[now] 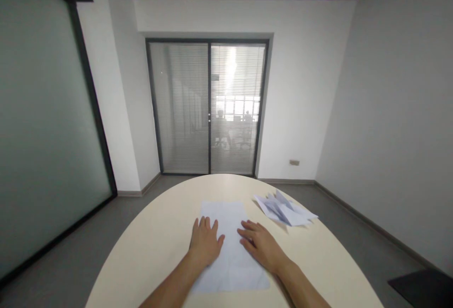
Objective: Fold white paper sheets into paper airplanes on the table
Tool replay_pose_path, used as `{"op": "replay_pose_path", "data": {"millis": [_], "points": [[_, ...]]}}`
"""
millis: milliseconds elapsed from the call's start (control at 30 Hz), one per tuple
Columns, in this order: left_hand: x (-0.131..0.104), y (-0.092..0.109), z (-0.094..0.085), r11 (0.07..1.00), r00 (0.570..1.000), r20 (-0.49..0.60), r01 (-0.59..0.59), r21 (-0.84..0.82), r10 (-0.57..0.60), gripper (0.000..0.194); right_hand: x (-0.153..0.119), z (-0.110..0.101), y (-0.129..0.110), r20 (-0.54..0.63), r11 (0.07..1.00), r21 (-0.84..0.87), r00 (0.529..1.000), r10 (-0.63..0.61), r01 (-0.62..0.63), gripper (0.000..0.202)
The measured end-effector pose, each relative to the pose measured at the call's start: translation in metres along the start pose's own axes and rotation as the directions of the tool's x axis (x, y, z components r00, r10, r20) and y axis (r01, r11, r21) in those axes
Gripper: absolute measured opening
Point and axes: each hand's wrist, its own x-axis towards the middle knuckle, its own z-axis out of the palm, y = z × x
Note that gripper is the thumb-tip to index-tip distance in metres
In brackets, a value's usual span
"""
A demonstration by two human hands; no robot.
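Observation:
A sheet of white paper [230, 270] lies flat on the table in front of me, with faint creases in it. On its left side rests my left hand [205, 242], palm down and fingers apart. My right hand [260, 243] is at the sheet's right edge, its fingers stretched out toward the middle of the paper. Neither hand grips anything. Beyond my right hand sits a small pile of folded white papers [285, 209], some of their corners sticking up.
The pale round-edged table [152, 246] spreads around the sheet. The folded papers lie close to its far right edge. Behind it stands a glass double door [208, 109] with blinds. A dark flat object [424, 286] is at the lower right, below table height.

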Motion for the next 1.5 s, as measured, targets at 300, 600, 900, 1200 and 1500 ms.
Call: {"op": "replay_pose_path", "data": {"millis": [300,600,900,1200,1500], "points": [[0.008,-0.012,0.008,0.967,0.996,0.061,-0.052,-0.249,0.069,0.066,-0.007,-0.005,-0.016,0.295,0.994,0.071,0.95,-0.103,0.086,0.103],[0.006,-0.025,0.002,0.844,0.945,0.011,-0.287,-0.452,0.327,0.055,-0.002,-0.004,-0.014,0.27,0.997,0.079,0.962,-0.042,0.021,0.101],[-0.003,-0.023,-0.024,0.724,0.818,0.09,-0.445,-0.527,0.568,0.097,-0.003,-0.007,0.001,0.139,0.999,0.051,0.99,-0.025,0.018,0.086],[-0.012,-0.018,-0.036,0.736,0.791,0.15,-0.457,-0.499,0.593,0.098,-0.005,-0.015,-0.001,0.092,0.996,0.086,0.995,-0.033,0.025,0.079],[-0.007,-0.03,-0.036,0.7,0.849,0.119,-0.336,-0.63,0.515,0.075,-0.013,-0.019,0.005,0.109,0.986,0.168,0.994,-0.022,0.003,0.087]]}}
